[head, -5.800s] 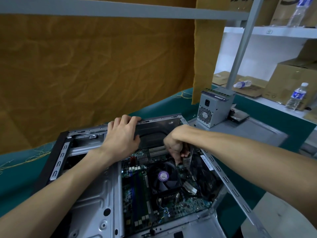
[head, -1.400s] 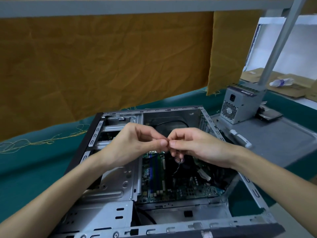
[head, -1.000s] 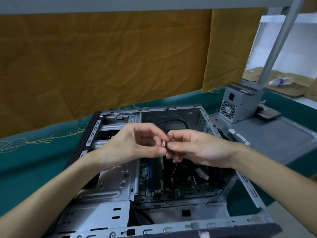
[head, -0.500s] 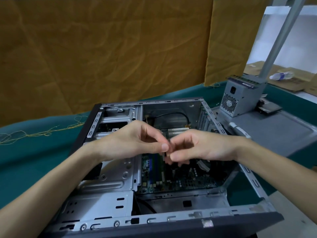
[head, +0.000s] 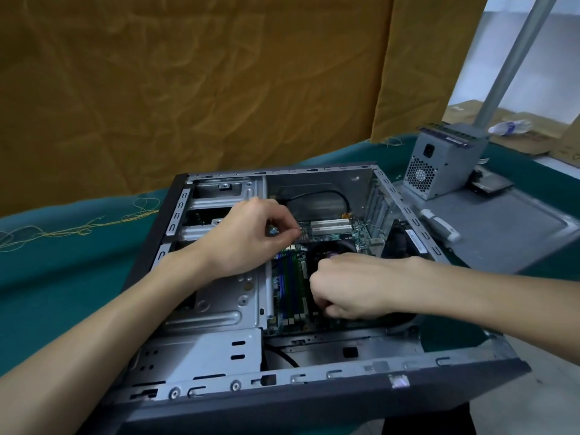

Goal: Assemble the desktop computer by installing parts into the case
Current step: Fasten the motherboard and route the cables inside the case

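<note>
Grey steel computer case [head: 219, 346], lying open on its side on the teal cloth-covered table [head: 62, 277], sits closer under me than half a second ago. My hands have parted since then. My left hand [head: 251, 237] has risen toward the far end of the case, thumb and forefinger pinched together; I cannot tell whether anything is between them. My right hand [head: 348, 287] has dropped inside the case onto the green motherboard [head: 290, 296], fingers curled under, and what they grip is hidden. Room inside the case is tight: the silver drive cage [head: 219, 309] bounds it on the left side of the case, the perforated rear wall [head: 405, 211] on the right. Beyond that wall, the grey box-shaped power supply [head: 439, 164] stands on the flat grey side panel [head: 508, 227].
</note>
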{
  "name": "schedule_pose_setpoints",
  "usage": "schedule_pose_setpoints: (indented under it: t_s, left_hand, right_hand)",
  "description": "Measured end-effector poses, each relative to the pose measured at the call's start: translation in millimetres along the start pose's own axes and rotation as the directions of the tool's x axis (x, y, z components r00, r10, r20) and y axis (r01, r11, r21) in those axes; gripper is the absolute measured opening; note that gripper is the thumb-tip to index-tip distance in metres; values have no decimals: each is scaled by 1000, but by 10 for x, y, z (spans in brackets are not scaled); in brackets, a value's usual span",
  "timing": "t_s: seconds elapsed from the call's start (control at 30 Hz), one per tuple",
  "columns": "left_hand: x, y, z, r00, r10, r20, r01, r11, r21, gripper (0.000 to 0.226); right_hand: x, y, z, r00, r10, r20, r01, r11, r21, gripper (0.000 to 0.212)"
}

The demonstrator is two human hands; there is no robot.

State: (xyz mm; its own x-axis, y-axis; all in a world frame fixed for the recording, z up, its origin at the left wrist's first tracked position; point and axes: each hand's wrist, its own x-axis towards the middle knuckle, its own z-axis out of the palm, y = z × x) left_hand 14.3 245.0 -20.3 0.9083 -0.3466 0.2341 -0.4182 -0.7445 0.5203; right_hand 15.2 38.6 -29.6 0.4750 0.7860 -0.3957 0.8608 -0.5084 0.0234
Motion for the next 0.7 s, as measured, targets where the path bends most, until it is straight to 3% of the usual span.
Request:
schedule_pose_setpoints:
  t_s: [0.1, 0.37, 0.57, 0.7]
  left_hand:
    - [2, -11, -8, 1000, 2, 8, -2, 1000, -16, 9]
    - [-9, -34, -8, 1000, 8, 19, -8, 999, -37, 10]
    - [-11, -40, -3, 1000, 11, 22, -10, 999, -39, 10]
    - [-14, -34, -6, 1000, 17, 18, -16, 999, -29, 10]
  right_hand:
    - [49, -37, 71, 998, -21, 56, 21, 1000, -6, 35]
    - [39, 40, 160, 999, 39, 23, -42, 988, 151, 25]
    - [52, 4, 237, 1000, 1, -28, 1, 998, 65, 16]
    - [87, -34, 210, 997, -68, -45, 63, 993, -98, 27]
